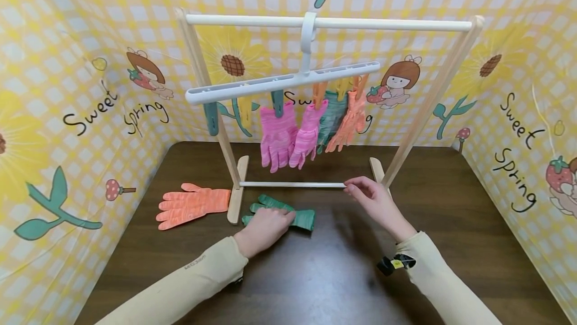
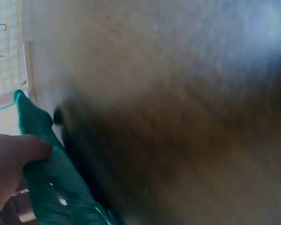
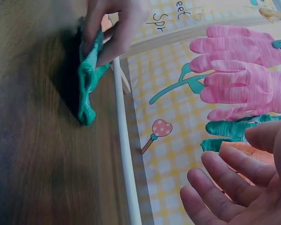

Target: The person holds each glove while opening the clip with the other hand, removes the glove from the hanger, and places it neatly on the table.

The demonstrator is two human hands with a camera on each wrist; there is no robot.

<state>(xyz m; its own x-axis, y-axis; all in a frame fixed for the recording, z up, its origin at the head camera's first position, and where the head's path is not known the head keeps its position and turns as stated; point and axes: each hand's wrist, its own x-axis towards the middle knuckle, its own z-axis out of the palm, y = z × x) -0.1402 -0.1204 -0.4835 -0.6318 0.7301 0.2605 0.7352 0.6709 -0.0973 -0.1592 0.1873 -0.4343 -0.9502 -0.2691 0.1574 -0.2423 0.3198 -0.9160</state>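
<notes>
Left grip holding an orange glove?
No, the left grip pinches a green glove, while the orange glove on the table lies untouched.

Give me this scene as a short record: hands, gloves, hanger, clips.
left_hand: left hand pinches a green glove by thumb and fingers
right_hand: right hand holds nothing, fingers relaxed
lying: orange glove on table, beside left rack foot
hanging: two pink gloves, one green hanging glove, one orange hanging glove
hanger: grey hanger, hooked on top rail
unused_clips: green clip, yellow clip
</notes>
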